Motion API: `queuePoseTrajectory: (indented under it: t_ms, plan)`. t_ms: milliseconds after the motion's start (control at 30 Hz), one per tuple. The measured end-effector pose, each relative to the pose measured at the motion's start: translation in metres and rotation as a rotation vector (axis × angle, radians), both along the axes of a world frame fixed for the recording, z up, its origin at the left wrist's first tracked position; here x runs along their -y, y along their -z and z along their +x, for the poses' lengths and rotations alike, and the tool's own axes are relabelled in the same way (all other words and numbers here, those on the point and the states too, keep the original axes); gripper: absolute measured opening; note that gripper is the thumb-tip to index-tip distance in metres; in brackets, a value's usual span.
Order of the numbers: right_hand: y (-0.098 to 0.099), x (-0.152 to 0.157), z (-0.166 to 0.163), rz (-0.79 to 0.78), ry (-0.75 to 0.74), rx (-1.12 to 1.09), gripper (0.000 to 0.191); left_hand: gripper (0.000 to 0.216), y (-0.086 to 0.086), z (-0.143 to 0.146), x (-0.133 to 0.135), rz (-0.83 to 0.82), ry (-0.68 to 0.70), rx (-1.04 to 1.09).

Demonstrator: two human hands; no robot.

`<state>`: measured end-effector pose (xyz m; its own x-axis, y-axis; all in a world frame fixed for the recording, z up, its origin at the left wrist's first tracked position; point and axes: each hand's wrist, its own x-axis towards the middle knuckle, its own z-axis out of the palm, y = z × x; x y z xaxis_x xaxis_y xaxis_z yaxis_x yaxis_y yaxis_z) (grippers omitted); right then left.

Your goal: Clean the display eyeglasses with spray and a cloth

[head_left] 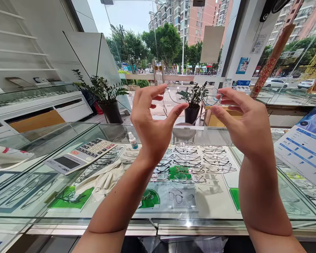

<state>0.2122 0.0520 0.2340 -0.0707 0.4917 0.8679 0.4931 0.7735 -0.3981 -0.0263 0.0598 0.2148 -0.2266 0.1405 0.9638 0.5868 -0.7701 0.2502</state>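
I hold a pair of thin, clear-lensed glasses (192,100) up at eye height between both hands, above a glass display counter (173,219). My left hand (154,119) pinches the left lens rim between thumb and fingers. My right hand (242,121) pinches the right lens rim the same way. The lenses are nearly see-through against the window, so the frame's outline is faint. Below, inside the counter, lie several rows of eyeglass frames (197,161).
On the counter top sit a calculator (80,154), a crumpled white cloth (104,177) and a small dropper bottle (133,140). A blue-and-white printed card (305,147) lies at the right. Potted plants (105,95) and a round stool (184,131) stand beyond the counter by the window.
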Motion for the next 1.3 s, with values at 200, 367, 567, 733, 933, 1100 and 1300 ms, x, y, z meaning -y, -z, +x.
queuePoseTrajectory:
  t_ms: [200,367,567,733,933,1100,1300]
  plan:
    - [0.001,-0.001,0.001,0.03,0.012,0.024,0.044,0.051,-0.002,-0.001,-0.001,0.025,-0.029,-0.018]
    - [0.002,-0.002,0.002,0.038,0.035,0.029,0.043,0.051,0.0,-0.002,-0.005,0.021,-0.029,-0.049]
    - [0.002,-0.004,0.004,0.042,0.048,0.055,0.045,0.053,0.001,-0.001,-0.005,0.008,-0.004,-0.057]
    - [0.0,-0.002,0.004,0.014,0.059,0.064,0.044,0.044,-0.001,0.003,0.002,-0.022,0.005,-0.045]
    - [0.002,-0.003,0.004,0.041,0.063,0.066,0.044,0.053,0.001,0.001,-0.005,-0.044,0.041,-0.033]
    - [0.003,-0.005,0.003,0.036,0.062,0.064,0.045,0.057,0.003,-0.001,-0.011,-0.002,-0.004,-0.051]
    - [0.002,-0.003,0.002,0.006,0.061,0.051,0.042,0.056,0.003,-0.001,-0.011,0.032,-0.066,-0.052]
